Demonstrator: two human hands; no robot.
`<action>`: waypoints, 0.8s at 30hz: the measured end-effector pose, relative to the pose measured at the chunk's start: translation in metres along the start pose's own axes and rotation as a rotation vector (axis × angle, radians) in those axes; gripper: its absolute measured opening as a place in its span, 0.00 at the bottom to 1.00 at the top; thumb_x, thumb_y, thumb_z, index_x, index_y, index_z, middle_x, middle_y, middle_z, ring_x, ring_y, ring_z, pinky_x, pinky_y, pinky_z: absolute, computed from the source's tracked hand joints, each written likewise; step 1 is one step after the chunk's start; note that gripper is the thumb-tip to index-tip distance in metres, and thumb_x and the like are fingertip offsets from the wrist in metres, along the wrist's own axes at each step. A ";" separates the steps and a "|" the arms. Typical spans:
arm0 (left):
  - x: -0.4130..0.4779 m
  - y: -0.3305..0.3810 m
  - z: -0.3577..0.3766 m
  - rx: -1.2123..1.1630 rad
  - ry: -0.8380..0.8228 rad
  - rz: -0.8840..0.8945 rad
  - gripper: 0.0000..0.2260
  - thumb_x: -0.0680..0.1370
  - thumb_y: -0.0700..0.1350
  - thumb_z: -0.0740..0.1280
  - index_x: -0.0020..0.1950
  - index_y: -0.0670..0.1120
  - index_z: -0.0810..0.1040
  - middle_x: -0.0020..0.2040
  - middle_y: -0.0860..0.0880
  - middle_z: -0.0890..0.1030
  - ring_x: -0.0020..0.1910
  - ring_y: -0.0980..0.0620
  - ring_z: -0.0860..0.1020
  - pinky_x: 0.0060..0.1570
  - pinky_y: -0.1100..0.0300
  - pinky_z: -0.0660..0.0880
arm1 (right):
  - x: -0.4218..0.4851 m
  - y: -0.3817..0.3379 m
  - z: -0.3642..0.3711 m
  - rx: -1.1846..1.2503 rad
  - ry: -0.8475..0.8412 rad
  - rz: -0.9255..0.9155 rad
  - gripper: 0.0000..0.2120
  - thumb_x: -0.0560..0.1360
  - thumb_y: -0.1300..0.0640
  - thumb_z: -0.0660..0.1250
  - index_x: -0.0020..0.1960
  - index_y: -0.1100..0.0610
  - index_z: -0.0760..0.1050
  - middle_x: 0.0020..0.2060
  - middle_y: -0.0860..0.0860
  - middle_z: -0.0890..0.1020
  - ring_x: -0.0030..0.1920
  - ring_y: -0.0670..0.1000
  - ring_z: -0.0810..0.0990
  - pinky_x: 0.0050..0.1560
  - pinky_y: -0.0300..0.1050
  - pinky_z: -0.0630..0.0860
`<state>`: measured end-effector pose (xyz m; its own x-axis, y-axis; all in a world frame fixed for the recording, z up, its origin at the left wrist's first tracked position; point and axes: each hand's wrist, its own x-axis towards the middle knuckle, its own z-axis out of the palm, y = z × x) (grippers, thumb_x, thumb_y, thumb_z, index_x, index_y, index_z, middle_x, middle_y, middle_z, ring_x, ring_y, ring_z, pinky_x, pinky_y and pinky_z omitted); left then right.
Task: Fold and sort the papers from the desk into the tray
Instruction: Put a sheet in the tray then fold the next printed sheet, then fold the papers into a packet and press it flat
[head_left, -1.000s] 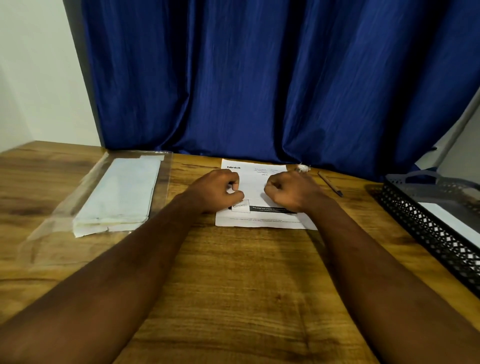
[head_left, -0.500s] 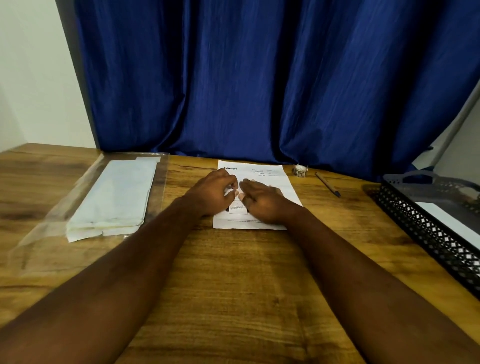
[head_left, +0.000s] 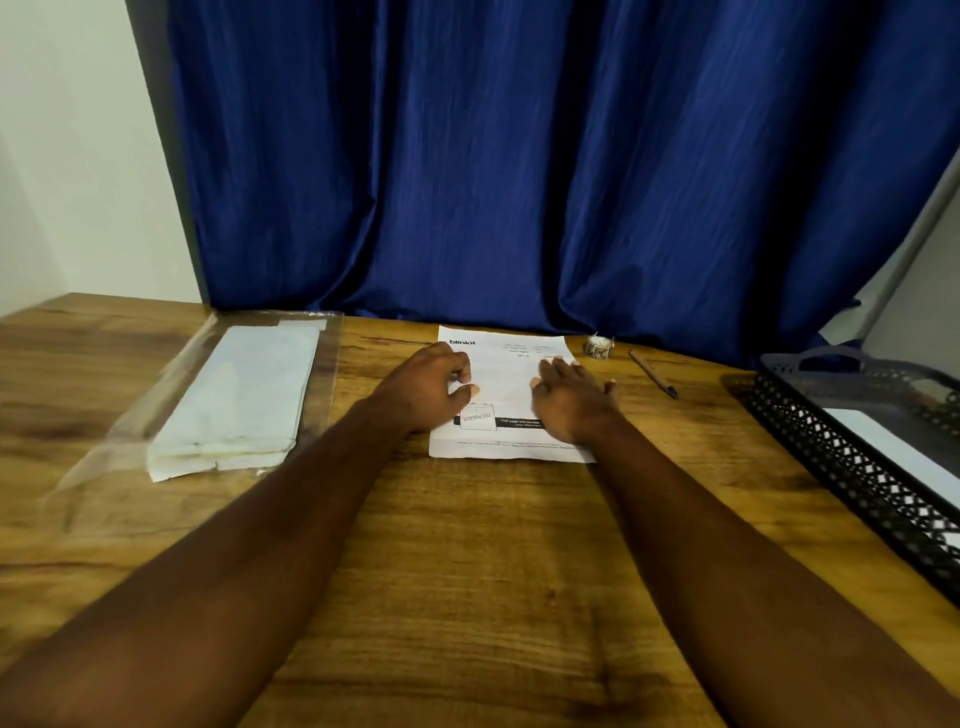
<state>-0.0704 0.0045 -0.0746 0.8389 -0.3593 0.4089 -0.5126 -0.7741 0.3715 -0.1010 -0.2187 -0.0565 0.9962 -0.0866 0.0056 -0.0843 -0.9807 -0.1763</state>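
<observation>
- Paper (head_left: 506, 374) in play was a single printed white sheet lying flat on the wooden desk (head_left: 467, 545), near the far edge in front of the blue curtain (head_left: 519, 156), with both hands on top of it.
- Left hand (head_left: 428, 387) had its fingers curled and knuckles down on the sheet's left half, holding nothing. Right hand (head_left: 574, 402) lay flat with fingers spread, pressing the right half.
- Risk: uneven pressure (one fist, one flat palm) could let the sheet skate on the smooth wood, so the fold might land crooked.
- Risk: a sideways swipe by the right hand could knock the pen (head_left: 653, 373) or the small roll (head_left: 598, 345), both lying just beside the sheet.
- Risk: carrying it to the black mesh tray (head_left: 831, 431), well off to the right, a loose fold could spring open or catch on the rim.
- Look: a "blinkit" header at the top, a dark banner and a small box graphic low down, and fine print along the near edge. Edges looked clean and the corners lay flat.
- Whether a crease was already set under the hands was hard to say, as that patch was blurred.
- Stack of folded papers in a clear sleeve (head_left: 234, 400) sat well to the left, untouched.
</observation>
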 end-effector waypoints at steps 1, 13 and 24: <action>-0.001 0.002 -0.001 -0.002 0.003 0.002 0.07 0.80 0.53 0.71 0.51 0.51 0.79 0.53 0.54 0.77 0.53 0.54 0.75 0.51 0.57 0.74 | -0.002 0.001 0.001 0.026 0.058 -0.002 0.27 0.88 0.46 0.50 0.84 0.52 0.57 0.85 0.53 0.58 0.84 0.56 0.56 0.81 0.70 0.51; -0.022 0.038 -0.028 0.120 -0.254 -0.198 0.20 0.85 0.55 0.61 0.76 0.52 0.72 0.78 0.48 0.70 0.75 0.45 0.69 0.72 0.47 0.69 | -0.042 -0.012 -0.011 0.084 0.335 -0.071 0.12 0.79 0.58 0.65 0.61 0.52 0.74 0.52 0.55 0.85 0.54 0.60 0.83 0.62 0.54 0.74; -0.062 0.019 -0.103 0.201 -0.206 -0.194 0.17 0.78 0.59 0.72 0.60 0.50 0.82 0.60 0.49 0.79 0.58 0.48 0.77 0.59 0.49 0.77 | -0.070 -0.061 -0.036 0.178 0.336 -0.282 0.20 0.78 0.47 0.72 0.67 0.51 0.78 0.69 0.52 0.79 0.71 0.56 0.74 0.72 0.59 0.69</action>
<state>-0.1508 0.0657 -0.0069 0.9471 -0.2771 0.1618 -0.3107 -0.9181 0.2463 -0.1665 -0.1595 -0.0112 0.9153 0.0980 0.3907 0.2227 -0.9314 -0.2879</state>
